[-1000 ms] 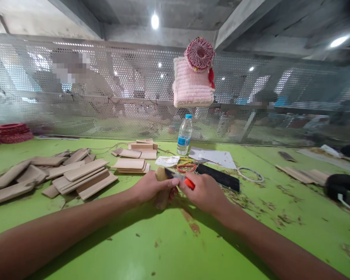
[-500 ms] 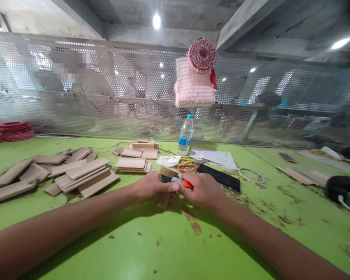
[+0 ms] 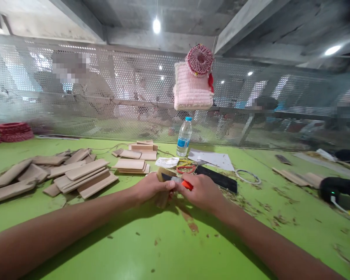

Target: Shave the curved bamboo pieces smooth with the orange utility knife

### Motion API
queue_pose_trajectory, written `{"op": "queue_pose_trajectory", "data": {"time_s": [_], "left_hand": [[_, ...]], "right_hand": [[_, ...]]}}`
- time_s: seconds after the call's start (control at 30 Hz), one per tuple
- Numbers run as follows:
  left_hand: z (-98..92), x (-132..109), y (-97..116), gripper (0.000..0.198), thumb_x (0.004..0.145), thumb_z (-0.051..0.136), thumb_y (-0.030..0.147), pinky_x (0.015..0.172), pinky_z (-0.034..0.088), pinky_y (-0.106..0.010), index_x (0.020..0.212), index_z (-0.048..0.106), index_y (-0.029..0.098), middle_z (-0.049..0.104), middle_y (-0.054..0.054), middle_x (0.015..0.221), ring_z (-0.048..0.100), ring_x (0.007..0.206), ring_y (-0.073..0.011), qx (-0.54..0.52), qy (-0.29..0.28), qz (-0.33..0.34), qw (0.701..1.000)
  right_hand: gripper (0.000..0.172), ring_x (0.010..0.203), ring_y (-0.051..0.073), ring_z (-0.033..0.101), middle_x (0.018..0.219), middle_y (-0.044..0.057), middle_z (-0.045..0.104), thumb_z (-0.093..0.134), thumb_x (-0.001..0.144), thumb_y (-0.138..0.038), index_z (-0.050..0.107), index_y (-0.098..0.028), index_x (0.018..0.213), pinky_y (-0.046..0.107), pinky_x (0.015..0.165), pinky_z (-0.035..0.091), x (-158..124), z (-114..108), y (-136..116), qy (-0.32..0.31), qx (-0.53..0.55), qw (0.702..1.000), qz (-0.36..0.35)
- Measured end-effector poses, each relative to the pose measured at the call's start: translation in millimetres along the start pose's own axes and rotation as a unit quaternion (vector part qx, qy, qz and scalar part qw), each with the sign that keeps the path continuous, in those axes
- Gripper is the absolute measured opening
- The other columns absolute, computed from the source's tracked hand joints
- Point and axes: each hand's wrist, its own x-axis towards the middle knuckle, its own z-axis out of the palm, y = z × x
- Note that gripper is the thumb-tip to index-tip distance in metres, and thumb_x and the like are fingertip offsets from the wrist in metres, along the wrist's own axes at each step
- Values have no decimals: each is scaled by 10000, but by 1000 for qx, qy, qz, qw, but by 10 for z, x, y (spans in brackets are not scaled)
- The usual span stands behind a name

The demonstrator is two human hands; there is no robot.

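My left hand (image 3: pixel 151 188) is closed around a tan wooden piece (image 3: pixel 163 173) held upright over the green table (image 3: pixel 169 249). My right hand (image 3: pixel 202 191) is closed on a utility knife (image 3: pixel 177 181) with an orange slider. Its dark blade end lies against the top of the wooden piece, beside my left thumb. The two hands touch at the middle of the table. The lower part of the wooden piece is hidden behind my left fingers.
Heaps of tan wooden slats (image 3: pixel 72 175) lie at the left, smaller stacks (image 3: pixel 134 159) behind my hands. A water bottle (image 3: pixel 184 136), red rubber bands (image 3: pixel 186 168), a black ruler (image 3: pixel 218 177), white paper (image 3: pixel 212 157) and shavings (image 3: pixel 245 202) sit nearby. A perforated metal screen (image 3: pixel 105 97) bounds the back.
The hands have stayed together with the knife on the wooden piece, with the blade shifted slightly to the left. The view has tilted a little.
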Motion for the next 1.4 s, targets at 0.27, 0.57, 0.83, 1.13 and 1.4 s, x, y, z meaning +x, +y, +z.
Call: {"op": "queue_pose_trajectory", "data": {"time_s": [0.27, 0.57, 0.83, 1.13, 1.4], "left_hand": [[97, -34, 108, 438, 733, 790, 542, 614, 537, -347, 742, 687, 116, 672, -91, 695, 637, 603, -187, 100, 55, -4, 993], [91, -22, 8, 444, 692, 837, 515, 679, 537, -352, 784, 687, 107, 651, -74, 712, 622, 642, -167, -10, 4, 5, 1000], [126, -20, 67, 502, 746, 755, 597, 621, 547, -371, 788, 675, 103, 669, -97, 714, 642, 589, -193, 79, 82, -5, 993], [102, -38, 25, 497, 676, 815, 589, 645, 527, -356, 759, 673, 120, 645, -77, 721, 613, 624, -174, 33, 36, 11, 999], [105, -18, 69, 510, 744, 739, 619, 584, 525, -347, 702, 672, 115, 669, -95, 663, 634, 570, -195, 122, 86, 14, 989]], "right_hand": [[532, 523, 129, 418, 585, 5, 534, 341, 977, -616, 545, -207, 704, 280, 541, 175, 25, 48, 26, 11, 0, 1000, 29], [495, 521, 116, 389, 562, -15, 484, 382, 972, -581, 493, -208, 668, 271, 537, 182, -24, 19, -24, 11, 42, 999, 14], [477, 514, 115, 347, 561, -16, 474, 378, 974, -558, 477, -209, 664, 278, 532, 156, 26, 39, -16, 15, 13, 998, 68], [513, 517, 112, 382, 551, -17, 468, 386, 963, -607, 463, -207, 651, 271, 536, 180, -8, 12, -21, 9, 55, 998, 24], [460, 523, 131, 374, 587, 15, 533, 405, 957, -561, 529, -212, 685, 294, 538, 144, 25, 85, -93, 17, 0, 997, 80]]}}
